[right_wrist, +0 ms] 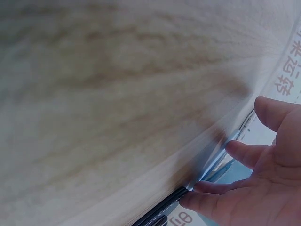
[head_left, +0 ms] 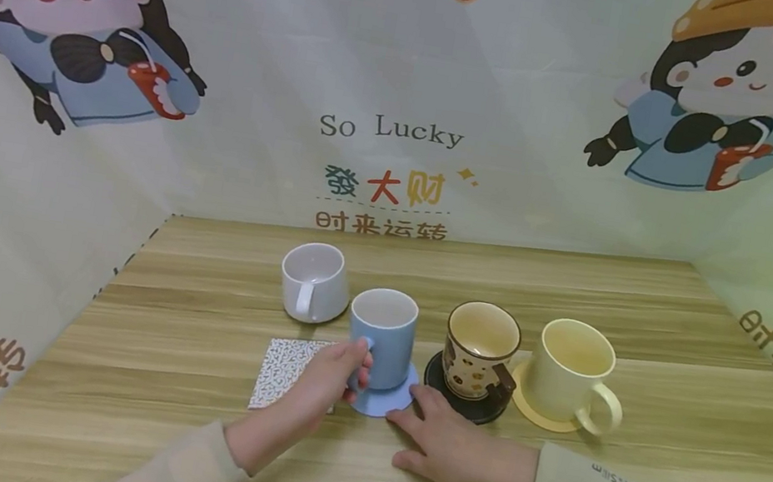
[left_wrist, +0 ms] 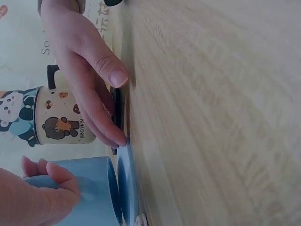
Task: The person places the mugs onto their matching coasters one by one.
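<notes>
The left hand (head_left: 334, 368) pinches the handle of a light-blue cylindrical mug (head_left: 389, 343), its fingers curled and the thumb on top; the mug is upright over a round blue coaster (head_left: 387, 404), though I cannot tell whether its base fully touches. The right hand (head_left: 448, 446) has its fingers spread low over the wood-grain counter (head_left: 185, 361), fingertips at the coaster's near right edge. Left of that coaster lies a square black-and-white patterned coaster (head_left: 279, 367), partly behind the left hand, and beyond it stands a white rounded mug (head_left: 313, 293). To the right, a cream brown-rimmed mug (head_left: 467, 367) stands on a black coaster (head_left: 476, 413), then a pale-yellow mug (head_left: 562, 378) on a round yellow coaster (head_left: 536, 410).
</notes>
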The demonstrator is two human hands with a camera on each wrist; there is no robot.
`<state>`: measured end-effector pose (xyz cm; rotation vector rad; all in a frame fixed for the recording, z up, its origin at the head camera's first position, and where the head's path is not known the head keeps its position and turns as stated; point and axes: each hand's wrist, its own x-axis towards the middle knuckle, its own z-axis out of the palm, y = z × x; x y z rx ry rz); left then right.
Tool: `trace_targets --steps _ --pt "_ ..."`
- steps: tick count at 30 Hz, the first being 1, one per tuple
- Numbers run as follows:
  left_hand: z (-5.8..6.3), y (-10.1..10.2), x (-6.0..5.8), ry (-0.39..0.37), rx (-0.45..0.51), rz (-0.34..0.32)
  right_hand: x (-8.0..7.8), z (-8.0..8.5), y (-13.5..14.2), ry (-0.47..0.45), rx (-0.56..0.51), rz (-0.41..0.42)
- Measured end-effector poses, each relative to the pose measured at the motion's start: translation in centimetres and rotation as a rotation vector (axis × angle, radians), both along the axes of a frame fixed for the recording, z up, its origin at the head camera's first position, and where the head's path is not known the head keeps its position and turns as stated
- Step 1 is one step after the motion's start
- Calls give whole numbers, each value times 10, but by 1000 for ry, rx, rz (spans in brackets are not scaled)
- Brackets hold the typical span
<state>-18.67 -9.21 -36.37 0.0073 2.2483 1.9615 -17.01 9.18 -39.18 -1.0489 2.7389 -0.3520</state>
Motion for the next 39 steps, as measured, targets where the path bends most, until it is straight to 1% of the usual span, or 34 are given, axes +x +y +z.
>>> trace_targets --steps 7,12,16,21,26,33,39 --pt "-3 2 4 -25 -7 -20 1 1 1 8 0 12" --pt "-4 3 7 -48 32 -55 1 2 2 30 -4 24" --pt "-5 4 9 -63 65 -72 2 2 2 48 -12 29" --pt "-7 5 10 -76 72 -87 2 2 1 39 -14 25" --pt "-9 5 10 -74 76 -98 2 2 2 48 -13 21" --pt "-11 5 13 -76 92 -116 2 0 2 93 -13 31" --pt "-13 6 14 -81 119 -122 2 -1 2 100 -20 38"
